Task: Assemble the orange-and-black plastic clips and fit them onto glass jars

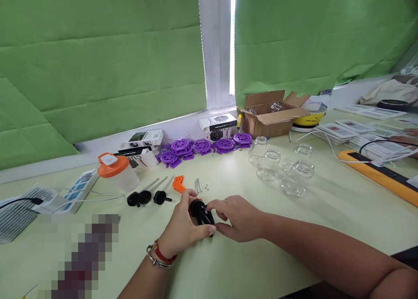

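My left hand point(187, 223) wraps round a black plastic part point(201, 212) with several prong-like pieces, held low over the table. From the right, my right hand point(237, 217) has bent fingers on the same part, index finger at its top edge and thumb near its lower end. Bits of orange show behind the part, partly hidden by my left hand. Just beyond lie curved orange pieces point(179, 184), several long screws point(198, 186) and small nuts point(207, 187). Left of these are black knob-like parts point(160, 197) with metal rods.
Purple round plastic frames point(201, 146) line the back, near printed boxes point(218, 127). Clear glass jars point(298, 177) stand at right, before an open carton point(269, 116). An orange-lidded shaker cup point(119, 173) and a power strip point(80, 190) are at left; an orange-and-black bar point(379, 173) lies far right.
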{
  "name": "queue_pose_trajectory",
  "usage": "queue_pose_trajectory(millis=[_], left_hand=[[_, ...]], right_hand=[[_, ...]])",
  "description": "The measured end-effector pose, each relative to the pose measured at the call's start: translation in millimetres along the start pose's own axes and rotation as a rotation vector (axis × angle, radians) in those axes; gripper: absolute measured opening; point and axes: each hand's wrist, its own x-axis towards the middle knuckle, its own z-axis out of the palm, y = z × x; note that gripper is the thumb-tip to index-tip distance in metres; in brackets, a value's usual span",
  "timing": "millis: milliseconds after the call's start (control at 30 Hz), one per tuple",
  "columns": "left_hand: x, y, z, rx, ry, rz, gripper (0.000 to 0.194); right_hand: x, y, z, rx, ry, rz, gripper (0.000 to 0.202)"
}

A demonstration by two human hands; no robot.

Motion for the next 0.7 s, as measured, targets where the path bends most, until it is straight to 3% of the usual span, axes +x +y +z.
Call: queue_pose_trajectory(millis=[133,233,467,567,700], left_hand=[[0,1,-1.1,-0.003,0.016,0.0,0.065],[1,1,-1.3,0.018,0.03,0.007,0.065],[1,1,2.8,0.173,0.115,0.021,0.068],[1,2,5.6,0.258,0.153,0.023,0.07],[1,1,8.9,0.339,0.205,0.065,0.081]], right_hand=[[0,1,0,0.042,-0.016,0.02,0.022],[0,0,-1,0.215,-0.011,0.094,0.014],[5,-10,13,1.257,-0.322,0.378,0.048],[7,-16,21,1.453,-0.282,0.428,0.048],[9,-17,27,1.511,-0.224,0.486,0.042]])
